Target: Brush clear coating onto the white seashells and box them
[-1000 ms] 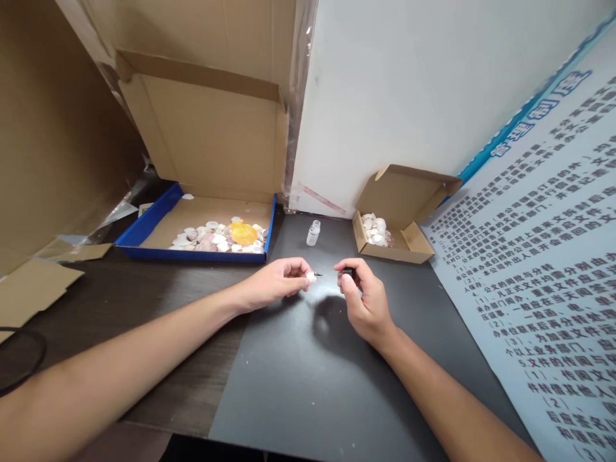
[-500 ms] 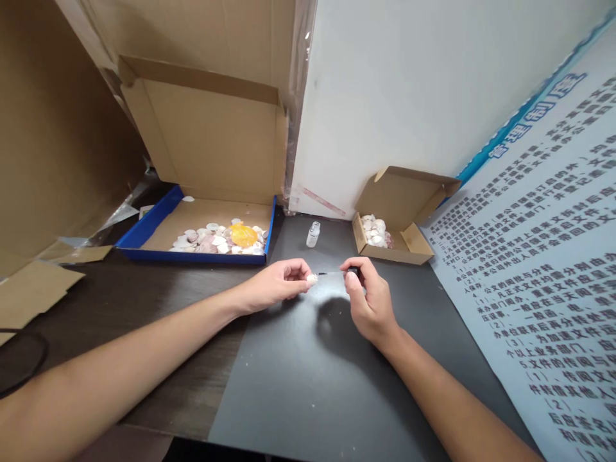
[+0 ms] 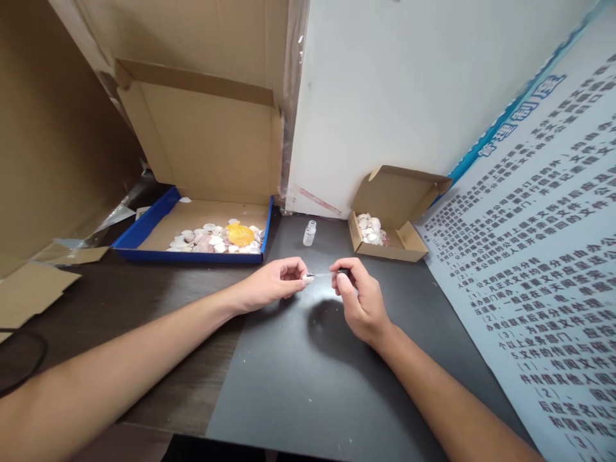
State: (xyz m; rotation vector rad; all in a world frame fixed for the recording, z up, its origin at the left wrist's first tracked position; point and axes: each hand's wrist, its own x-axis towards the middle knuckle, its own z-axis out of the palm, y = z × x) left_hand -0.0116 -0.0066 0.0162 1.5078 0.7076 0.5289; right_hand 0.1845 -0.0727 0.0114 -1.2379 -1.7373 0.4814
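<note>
Right hand [image 3: 360, 298], curled closed, grips the brush [image 3: 323, 274] by its black cap; left hand [image 3: 276, 282], fingertips pinched narrow, holds the shell [image 3: 307, 279]; bottle [image 3: 309, 234] stands at the shell's twelve o'clock; brush points to nine o'clock, dark tip at the shell

2 bare arms reach in, the left forearm [image 3: 158, 350] from the lower left, the right forearm [image 3: 436, 393] from the lower right. the left hand [image 3: 282, 282] is in a pinch, its thumb [image 3: 293, 287] below the bent forefinger [image 3: 292, 262]. the right hand [image 3: 363, 300] is curled in a grip. both sets of fingertips point inward, near each other but apart.
</note>
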